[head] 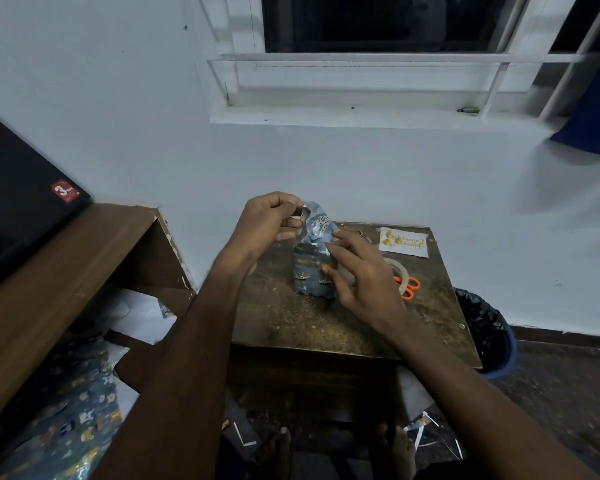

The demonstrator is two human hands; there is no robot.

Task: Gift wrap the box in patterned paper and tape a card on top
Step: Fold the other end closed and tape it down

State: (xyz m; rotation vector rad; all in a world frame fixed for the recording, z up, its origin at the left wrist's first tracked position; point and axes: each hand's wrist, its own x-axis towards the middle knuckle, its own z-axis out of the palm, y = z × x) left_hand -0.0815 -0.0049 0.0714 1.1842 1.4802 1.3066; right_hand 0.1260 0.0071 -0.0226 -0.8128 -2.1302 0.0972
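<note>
A small box wrapped in blue patterned paper (310, 271) stands upright on a worn brown table (326, 323). Loose paper sticks up at its top end. My left hand (271, 220) pinches that upstanding paper flap at the top left. My right hand (357, 271) lies against the box's right side, fingers stretched, fingertips touching the paper near the top fold. A white birthday card (404, 242) with gold print lies flat at the table's far right corner. A clear tape roll (397, 271) sits right of the box, partly hidden by my right hand.
Orange-handled scissors (411, 289) lie by the tape roll. A blue bin with a black liner (489, 334) stands right of the table. A wooden desk (49, 271) with a dark screen is on the left; patterned paper (66, 410) and scraps cover the floor.
</note>
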